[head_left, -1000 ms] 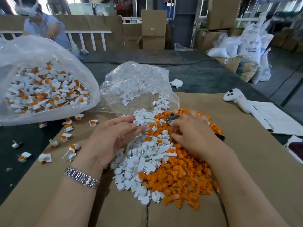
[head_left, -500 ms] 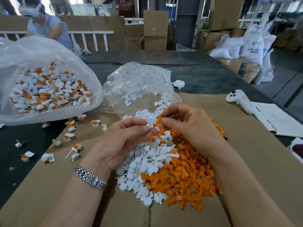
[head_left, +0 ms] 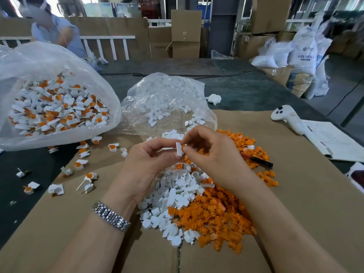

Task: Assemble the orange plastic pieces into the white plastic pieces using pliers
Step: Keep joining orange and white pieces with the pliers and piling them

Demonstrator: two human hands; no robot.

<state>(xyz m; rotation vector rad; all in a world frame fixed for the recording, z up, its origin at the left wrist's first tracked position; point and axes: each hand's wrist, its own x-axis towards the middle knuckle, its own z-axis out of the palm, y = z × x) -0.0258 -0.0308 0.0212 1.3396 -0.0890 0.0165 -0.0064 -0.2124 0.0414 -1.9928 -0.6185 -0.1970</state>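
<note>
You get soft daylight from windows [head_left: 102, 8] at twelve o'clock, blown out at eleven. Shadows stay faint, the plastic bag [head_left: 59, 75] glints, and wide-angle bending curves the edges.

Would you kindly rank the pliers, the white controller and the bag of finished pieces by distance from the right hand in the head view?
From the right hand:
1. Pliers, just right.
2. White controller, far right.
3. Bag of finished pieces, far left.

White piece [head_left: 178, 149]; orange heap [head_left: 216, 213]; brown cardboard [head_left: 295, 213]; silver watchband [head_left: 111, 216] (pliers [head_left: 258, 159] red-black).
</note>
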